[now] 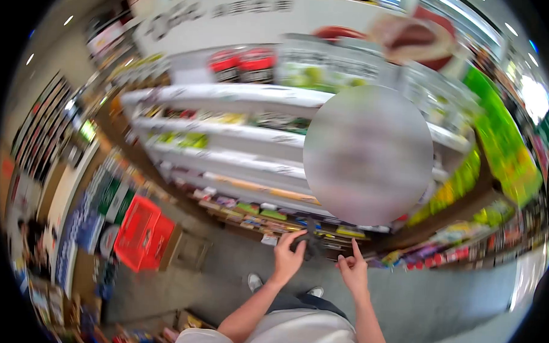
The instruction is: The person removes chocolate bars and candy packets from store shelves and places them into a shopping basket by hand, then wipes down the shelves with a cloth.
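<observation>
My left hand point(288, 258) is raised in front of my body, its fingers and thumb closed on a blurred black object point(310, 244) whose kind I cannot make out. To its right, my right hand point(354, 274) is held up with the index finger stretched out and the thumb apart; I see nothing in it. Both hands are in front of a white shelf unit point(227, 129) with several levels of packaged goods. Red packs point(256, 63) and clear bags with green contents point(314, 73) stand on its upper level.
A large blurred disc covers the right part of the shelves. At left, a red basket point(140, 236) is beside a wooden stool point(191, 253) and stacked goods. Green and yellow packages point(499, 137) line the right side. A person point(33, 238) is at the far left. Grey floor point(228, 276) surrounds my shoes.
</observation>
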### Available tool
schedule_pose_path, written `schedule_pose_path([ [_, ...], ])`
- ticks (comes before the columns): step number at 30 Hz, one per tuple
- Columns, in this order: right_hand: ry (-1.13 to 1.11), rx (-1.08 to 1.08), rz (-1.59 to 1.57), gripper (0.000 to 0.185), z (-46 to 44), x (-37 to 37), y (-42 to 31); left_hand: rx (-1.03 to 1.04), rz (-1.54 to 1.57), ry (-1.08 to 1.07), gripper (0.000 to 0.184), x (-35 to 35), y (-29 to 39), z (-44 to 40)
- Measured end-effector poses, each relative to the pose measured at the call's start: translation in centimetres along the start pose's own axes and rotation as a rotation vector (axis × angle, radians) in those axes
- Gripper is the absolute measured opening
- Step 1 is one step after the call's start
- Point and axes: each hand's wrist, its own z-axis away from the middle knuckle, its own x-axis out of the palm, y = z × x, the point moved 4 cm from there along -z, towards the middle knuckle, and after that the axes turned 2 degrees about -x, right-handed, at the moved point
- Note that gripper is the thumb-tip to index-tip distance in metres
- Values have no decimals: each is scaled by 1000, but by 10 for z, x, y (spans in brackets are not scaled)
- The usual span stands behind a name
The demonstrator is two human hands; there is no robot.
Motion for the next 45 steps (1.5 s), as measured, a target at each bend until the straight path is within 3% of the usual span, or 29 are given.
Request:
schedule_pose_path([
  [6,-420,-127,122,62,-17,129,-38,-417,240,374,26,-164,-113,44],
  [10,-565,-178,181,61,-17,209,-66,-568,462,588,29,-238,-141,69],
  [13,-614,-280,280,61,-13,269,-78,-545,439,650,32,-278,-164,73],
  [14,-620,-335,326,61,-11,284,-83,-547,451,654,32,-289,-174,71],
  [19,-703,-153,556,89,-4,346,-99,-573,939,658,23,-326,-200,40],
  [26,-572,-126,639,95,-32,357,-112,-641,1133,316,36,-345,-209,-16],
  [29,-522,-120,654,95,-50,358,-111,-626,1157,314,38,-334,-208,-29],
  [32,-484,-155,650,96,-65,359,-104,-644,1084,266,36,-325,-219,-40],
  [33,-499,-135,654,97,-71,360,-102,-846,936,538,46,-327,-211,-40],
  [34,-516,-110,657,98,-70,366,-111,-801,841,503,57,-331,-220,-44],
  [36,-575,-11,617,95,-77,370,-108,-749,379,479,46,-346,-240,-63],
  [37,-539,-107,619,96,-79,372,-93,-753,336,458,46,-357,-232,-75],
  [39,-412,-306,735,97,-68,372,-97,-456,-143,371,34,-375,-205,-113],
  [40,-519,-173,562,97,-72,374,-88,-463,-172,339,34,-378,-197,-126],
  [42,-592,55,601,97,-69,371,-107,-292,-367,460,24,-387,-177,-153],
  [45,-510,-71,653,95,-71,369,-93,-133,-408,530,27,-392,-180,-186],
])
